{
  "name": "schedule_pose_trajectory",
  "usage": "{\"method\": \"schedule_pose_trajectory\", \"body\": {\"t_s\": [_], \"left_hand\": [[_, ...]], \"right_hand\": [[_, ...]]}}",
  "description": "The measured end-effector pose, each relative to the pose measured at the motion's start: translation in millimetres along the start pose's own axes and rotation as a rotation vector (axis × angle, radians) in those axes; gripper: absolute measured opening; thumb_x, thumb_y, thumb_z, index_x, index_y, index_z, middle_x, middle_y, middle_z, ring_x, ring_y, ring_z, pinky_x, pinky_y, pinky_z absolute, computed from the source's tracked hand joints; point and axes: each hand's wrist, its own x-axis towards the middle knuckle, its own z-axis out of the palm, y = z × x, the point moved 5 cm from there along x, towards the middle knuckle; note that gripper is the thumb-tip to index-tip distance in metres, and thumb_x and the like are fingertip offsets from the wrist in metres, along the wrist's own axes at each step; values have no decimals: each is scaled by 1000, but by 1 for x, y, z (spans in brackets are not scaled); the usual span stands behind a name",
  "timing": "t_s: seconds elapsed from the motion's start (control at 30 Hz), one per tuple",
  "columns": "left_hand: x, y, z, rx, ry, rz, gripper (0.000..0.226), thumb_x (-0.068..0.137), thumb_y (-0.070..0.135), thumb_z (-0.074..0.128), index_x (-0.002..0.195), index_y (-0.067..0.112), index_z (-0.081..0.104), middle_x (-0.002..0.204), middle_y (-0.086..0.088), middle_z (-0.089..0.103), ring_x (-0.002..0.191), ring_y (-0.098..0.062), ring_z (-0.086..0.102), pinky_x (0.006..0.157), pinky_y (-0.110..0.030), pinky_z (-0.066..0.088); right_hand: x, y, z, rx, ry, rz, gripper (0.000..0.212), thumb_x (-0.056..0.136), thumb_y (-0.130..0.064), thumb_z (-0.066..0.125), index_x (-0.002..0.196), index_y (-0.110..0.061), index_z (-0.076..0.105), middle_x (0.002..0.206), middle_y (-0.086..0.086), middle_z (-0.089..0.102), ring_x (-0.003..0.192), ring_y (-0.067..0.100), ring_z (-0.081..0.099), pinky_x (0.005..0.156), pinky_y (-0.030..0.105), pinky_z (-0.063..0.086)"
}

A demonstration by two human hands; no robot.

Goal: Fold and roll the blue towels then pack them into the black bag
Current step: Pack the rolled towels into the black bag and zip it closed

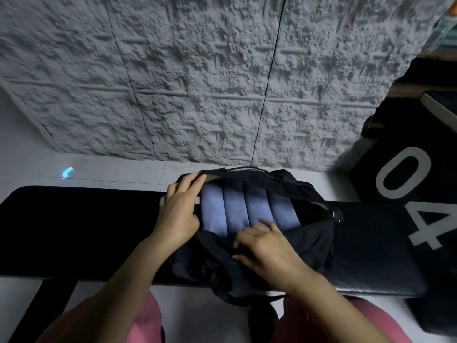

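Several rolled blue towels (235, 209) lie side by side inside the open black bag (314, 241), which sits on a black bench (74, 231). My left hand (179, 211) rests at the bag's left end, its fingers reaching up to the far edge of the opening. My right hand (267, 251) lies on the bag's near flap with fingers curled over the black fabric at the towels' near ends. Whether the fingers pinch the fabric is unclear.
A black box (408, 184) with a grey "04" stands to the right of the bench. A grey textured wall (197, 82) rises behind it. White floor tiles (111, 172) show beyond the bench. Pink-clad knees (138, 323) are below.
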Motion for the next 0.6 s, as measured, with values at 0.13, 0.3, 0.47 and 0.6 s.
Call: {"method": "schedule_pose_trajectory", "body": {"t_s": [0.13, 0.3, 0.47, 0.6], "left_hand": [[-12, 6, 8, 84, -66, -38, 100, 68, -6, 49, 149, 30, 3, 155, 14, 1, 133, -26, 22, 102, -41, 32], [-18, -7, 3, 141, -123, 23, 99, 70, -7, 49, 149, 33, 4, 155, 22, -3, 132, -24, 26, 102, -41, 35], [-24, -14, -2, 124, -163, 38, 98, 72, -7, 51, 148, 37, 7, 155, 23, 0, 134, -20, 22, 107, -40, 30], [-18, -16, -1, 30, -133, 1, 97, 69, -7, 52, 147, 38, 15, 154, 23, 7, 135, -19, 24, 104, -42, 35]], "right_hand": [[-7, -32, 9, 82, -184, -136, 15, 82, -37, 63, 84, -26, 53, 85, -7, 59, 87, 15, 55, 90, 31, 39], [11, -30, -6, 95, -152, -40, 54, 86, -69, 30, 82, -24, 59, 86, -2, 63, 87, 20, 58, 75, 34, 43], [65, -11, -9, -82, -15, 83, 47, 94, -48, 28, 126, -24, 51, 137, 2, 45, 118, 31, 43, 93, 42, 43], [80, -10, 48, -182, -281, 119, 63, 90, -58, 32, 147, -34, 24, 159, 5, 0, 139, 44, 9, 111, 55, 18]]}}
